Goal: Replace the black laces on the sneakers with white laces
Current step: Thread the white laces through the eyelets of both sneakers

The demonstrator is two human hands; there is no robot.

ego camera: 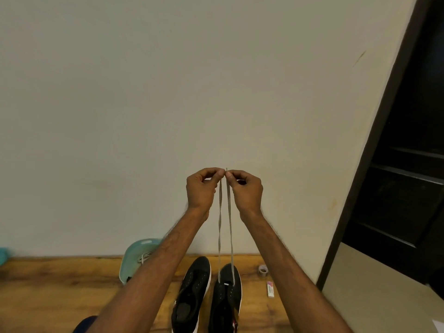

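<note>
Two black sneakers stand side by side on the wooden table, toes toward the wall. The left sneaker point(192, 294) has no lace in its eyelets. A white lace point(228, 224) runs through the front eyelets of the right sneaker point(227, 299), and its two strands rise straight up in front of the wall. My left hand point(200, 188) pinches the end of the left strand and my right hand point(246, 188) pinches the end of the right strand. Both hands are raised high, fingertips almost touching.
A teal tray point(134, 255) with a lace inside leans at the wall left of the shoes. A tape roll point(263, 270) and a small white box point(270, 289) lie right of the shoes. A dark doorway point(396, 164) stands at right.
</note>
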